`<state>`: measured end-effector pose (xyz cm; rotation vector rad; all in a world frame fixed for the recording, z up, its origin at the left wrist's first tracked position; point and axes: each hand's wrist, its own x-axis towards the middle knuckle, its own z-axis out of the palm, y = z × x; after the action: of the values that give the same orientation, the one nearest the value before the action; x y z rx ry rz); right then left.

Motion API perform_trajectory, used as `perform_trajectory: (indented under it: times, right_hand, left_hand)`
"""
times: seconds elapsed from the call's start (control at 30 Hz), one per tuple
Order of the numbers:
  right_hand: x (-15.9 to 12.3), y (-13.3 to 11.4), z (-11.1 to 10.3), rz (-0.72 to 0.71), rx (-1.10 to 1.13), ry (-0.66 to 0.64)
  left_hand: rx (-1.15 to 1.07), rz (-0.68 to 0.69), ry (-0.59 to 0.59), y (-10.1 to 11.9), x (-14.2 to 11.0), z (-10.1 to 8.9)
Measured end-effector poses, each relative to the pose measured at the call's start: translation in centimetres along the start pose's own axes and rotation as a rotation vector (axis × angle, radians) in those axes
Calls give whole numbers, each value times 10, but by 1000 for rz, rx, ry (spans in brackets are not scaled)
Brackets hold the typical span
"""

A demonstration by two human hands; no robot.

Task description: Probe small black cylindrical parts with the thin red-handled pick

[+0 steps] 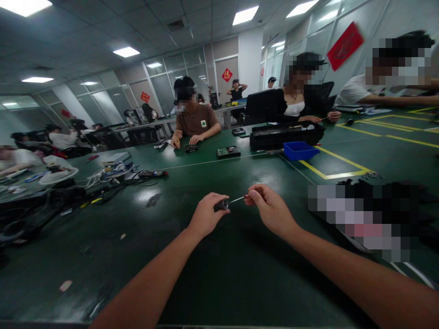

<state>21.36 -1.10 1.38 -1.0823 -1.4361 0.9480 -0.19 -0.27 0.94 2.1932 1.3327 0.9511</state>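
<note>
Between the thumb and fingers of my left hand (206,214) is a short dark cylinder (221,205), its pale, shiny round end turned to the right. My right hand (269,206) pinches a slim tool with a thin metal shaft (236,199). That shaft points left at the cylinder's end; I cannot tell whether its tip touches or goes inside. Fingers hide most of the tool's grip. Both hands are held over the green table (212,265).
Cables (113,183) and parts clutter the left. Ahead lie a drive with a green circuit board (228,151), a black tray (288,135) and a blue bin (300,151). A partly blurred dark item (363,219) lies right. A co-worker (197,119) sits opposite, others nearby.
</note>
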Motion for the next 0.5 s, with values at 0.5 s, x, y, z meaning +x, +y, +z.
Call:
perform_trajectory:
  times: [0.5]
  right_hand:
    - [-3,-2,1,-41,-98,-16]
  left_hand:
    - [26,-1,-44,3,-1,0]
